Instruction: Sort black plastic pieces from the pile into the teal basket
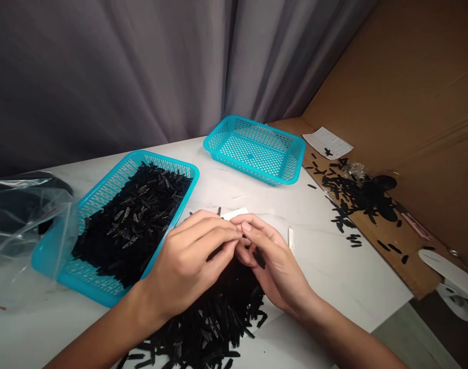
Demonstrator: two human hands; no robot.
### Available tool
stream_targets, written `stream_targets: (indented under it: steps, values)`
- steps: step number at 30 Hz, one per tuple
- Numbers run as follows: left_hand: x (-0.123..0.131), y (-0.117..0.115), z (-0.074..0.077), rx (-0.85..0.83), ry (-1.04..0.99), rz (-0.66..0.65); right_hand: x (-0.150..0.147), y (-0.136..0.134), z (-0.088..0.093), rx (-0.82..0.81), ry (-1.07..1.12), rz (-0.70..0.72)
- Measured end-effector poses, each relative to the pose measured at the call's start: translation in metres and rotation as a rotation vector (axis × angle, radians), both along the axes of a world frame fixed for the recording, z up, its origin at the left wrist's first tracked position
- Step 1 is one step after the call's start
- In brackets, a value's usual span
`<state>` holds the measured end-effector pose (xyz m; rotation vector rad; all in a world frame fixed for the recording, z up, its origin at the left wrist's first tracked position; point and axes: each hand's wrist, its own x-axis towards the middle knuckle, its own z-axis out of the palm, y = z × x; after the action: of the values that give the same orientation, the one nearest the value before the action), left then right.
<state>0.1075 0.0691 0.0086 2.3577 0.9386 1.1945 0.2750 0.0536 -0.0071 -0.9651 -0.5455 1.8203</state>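
Note:
My left hand (199,256) and my right hand (270,261) meet fingertip to fingertip above a heap of small flat black pieces (214,328) on the table. Both are closed in a pinch. A small black piece (259,258) shows in the curled fingers of my right hand. Whatever sits between the left fingertips is too hidden to name. Behind the hands, a white card or slip (236,212) lies partly covered. To the left stands a blue basket (131,160) holding many similar black pieces, some with light holes or marks.
A second blue basket (257,177) with an open-mesh floor stands at the back. A clear plastic bag (29,225) overlaps the left basket. At right, black pieces (341,195) lie scattered on cardboard, near a sheet of paper (328,142) and a white object (451,266).

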Motion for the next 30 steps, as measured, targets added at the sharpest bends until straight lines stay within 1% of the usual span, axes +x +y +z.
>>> stream_targets:
  steps: [3, 6, 10, 15, 22, 26, 28, 30]
  values:
    - [-0.002, -0.001, 0.006, -0.007, -0.028, 0.060, 0.005, 0.000, -0.004, 0.188, -0.192, -0.066]
    - [-0.003, -0.002, 0.007, -0.019, -0.063, 0.120, 0.010, 0.001, -0.004, 0.297, -0.334, -0.096]
    - [-0.004, -0.004, 0.003, -0.054, -0.138, 0.174, 0.013, 0.001, -0.002, 0.370, -0.410, -0.087]
    - [-0.006, -0.006, 0.001, -0.128, -0.213, 0.200, 0.015, 0.000, 0.000, 0.418, -0.486, -0.106]
    - [-0.006, -0.007, 0.002, -0.112, -0.230, 0.205, 0.014, 0.000, 0.001, 0.411, -0.461, -0.126]
    - [-0.001, -0.010, 0.000, -0.153, -0.252, 0.211, 0.014, -0.001, 0.000, 0.389, -0.419, -0.117]
    - [-0.004, -0.008, 0.000, -0.170, -0.241, 0.213, 0.015, 0.000, 0.000, 0.354, -0.357, -0.106]
    - [-0.015, -0.001, 0.003, -0.140, -0.183, 0.282, 0.015, 0.003, 0.000, 0.256, -0.203, -0.076]
